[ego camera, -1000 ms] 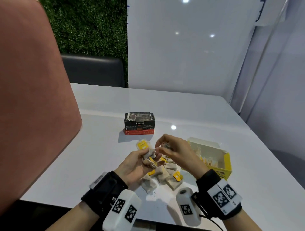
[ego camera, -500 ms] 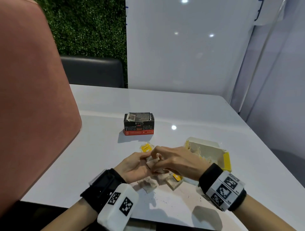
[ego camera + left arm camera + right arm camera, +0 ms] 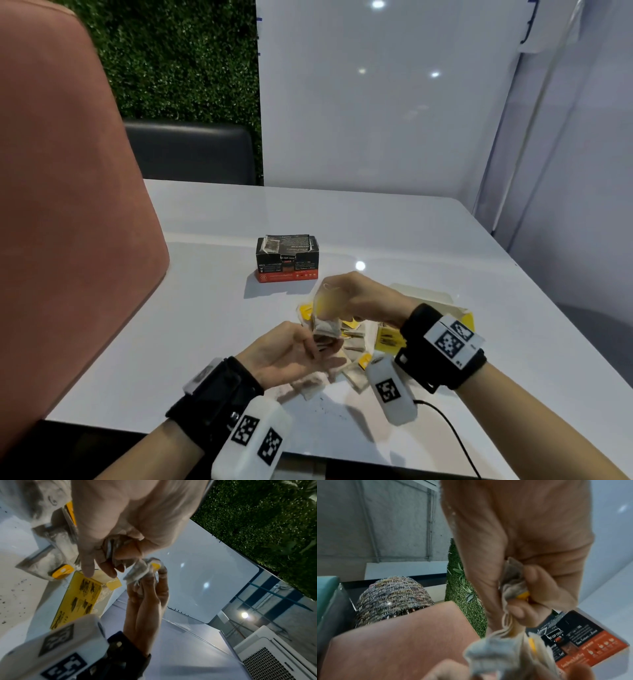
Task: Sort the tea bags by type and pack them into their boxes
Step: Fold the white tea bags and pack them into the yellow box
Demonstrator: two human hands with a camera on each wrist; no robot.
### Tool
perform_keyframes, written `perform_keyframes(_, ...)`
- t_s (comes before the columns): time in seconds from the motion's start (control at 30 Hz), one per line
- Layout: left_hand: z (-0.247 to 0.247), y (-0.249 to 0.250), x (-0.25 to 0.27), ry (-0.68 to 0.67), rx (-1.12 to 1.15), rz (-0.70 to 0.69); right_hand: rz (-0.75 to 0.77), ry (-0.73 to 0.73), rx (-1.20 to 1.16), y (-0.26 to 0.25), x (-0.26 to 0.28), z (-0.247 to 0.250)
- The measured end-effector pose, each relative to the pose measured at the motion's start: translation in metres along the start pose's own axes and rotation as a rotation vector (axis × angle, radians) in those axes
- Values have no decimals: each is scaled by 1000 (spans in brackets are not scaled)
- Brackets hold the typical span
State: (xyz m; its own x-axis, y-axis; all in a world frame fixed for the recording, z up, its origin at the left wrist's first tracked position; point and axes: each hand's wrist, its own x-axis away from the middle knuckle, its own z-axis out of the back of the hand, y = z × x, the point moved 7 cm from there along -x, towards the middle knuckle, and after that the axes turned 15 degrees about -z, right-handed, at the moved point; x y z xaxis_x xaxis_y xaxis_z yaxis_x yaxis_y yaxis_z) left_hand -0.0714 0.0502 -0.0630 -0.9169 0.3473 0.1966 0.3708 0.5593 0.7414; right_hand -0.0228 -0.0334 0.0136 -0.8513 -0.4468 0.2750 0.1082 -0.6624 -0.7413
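While my right hand (image 3: pixel 356 298) hangs above the pile with its fingers curled, it pinches a small bunch of tea bags (image 3: pixel 325 310) with yellow tags, blurred in the head view. My left hand (image 3: pixel 294 356) lies just below and nearer to me, palm up, its fingers and thumb closed on a few more tea bags (image 3: pixel 323 339) whose strings run up toward the right hand. Under both hands, a loose heap of tea bags (image 3: pixel 352 346) lies on the white worktop (image 3: pixel 394 233). Just to the right of the heap stands the open yellow box (image 3: pixel 390 337), partly hidden by my right wrist. Farther off, past the hands, the black and orange box (image 3: pixel 287 261) stands open with dark sachets inside. A pink chair back (image 3: pixel 68 222) fills the left side.
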Motion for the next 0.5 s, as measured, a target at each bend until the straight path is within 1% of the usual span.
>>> perform_keyframes(0.07, -1, 1, 2, -33, 13, 15, 3, 9, 36, -3, -2, -3)
perform_keyframes(0.17, -6, 3, 7, -102, 28, 28, 48, 68, 138, -14, 0, -3)
perform_keyframes(0.3, -12, 5, 10, -142, 82, 16, 90, 247, 314, -23, 3, -4)
perform_keyframes(0.4, -13, 7, 10, -140, 107, -1, 234, 382, 356, -32, 18, -5)
perform_keyframes(0.47, -12, 8, 11, -151, 119, 8, 325, 416, 380, -34, 31, -6)
perform_keyframes(0.5, -12, 8, 11, -154, 124, 11, 340, 407, 422, -34, 35, -9)
